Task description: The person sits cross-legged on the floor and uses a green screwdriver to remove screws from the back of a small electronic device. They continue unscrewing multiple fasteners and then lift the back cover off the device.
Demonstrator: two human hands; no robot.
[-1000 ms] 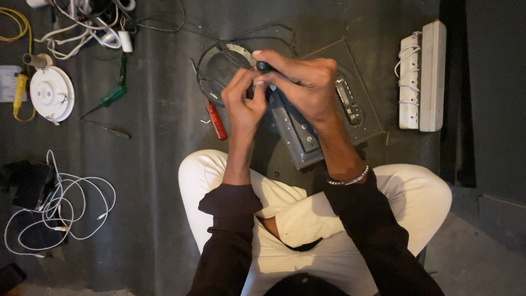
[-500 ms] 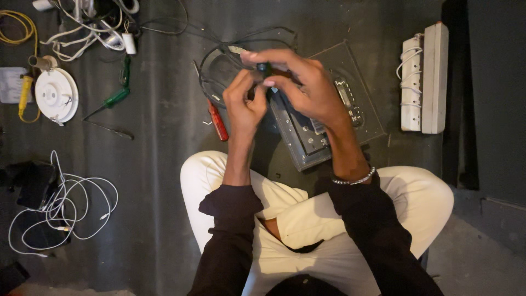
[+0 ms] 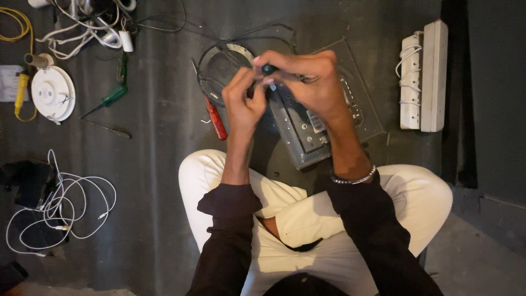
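I sit cross-legged over a dark floor. My right hand (image 3: 309, 82) is closed around the black handle of a small tool (image 3: 268, 69), probably a screwdriver, held upright. My left hand (image 3: 244, 101) pinches something small right beside the tool's tip; what it is stays hidden by my fingers. Both hands hover above a flat grey electronic unit (image 3: 307, 134) lying open on the floor. A round black ring part (image 3: 219, 68) with wires lies just behind my left hand. A red-handled screwdriver (image 3: 216, 119) rests on the floor left of the unit.
Two white power strips (image 3: 422, 77) lie at the right. A green-handled screwdriver (image 3: 112, 97), a white round ceiling fitting (image 3: 52, 93), a yellow-handled tool (image 3: 22, 90) and tangled white cables (image 3: 93, 27) sit at upper left. A coiled white cable (image 3: 60, 208) lies at left.
My hands have lifted slightly and drawn closer together over the grey unit. The tool handle now stands upright between them.
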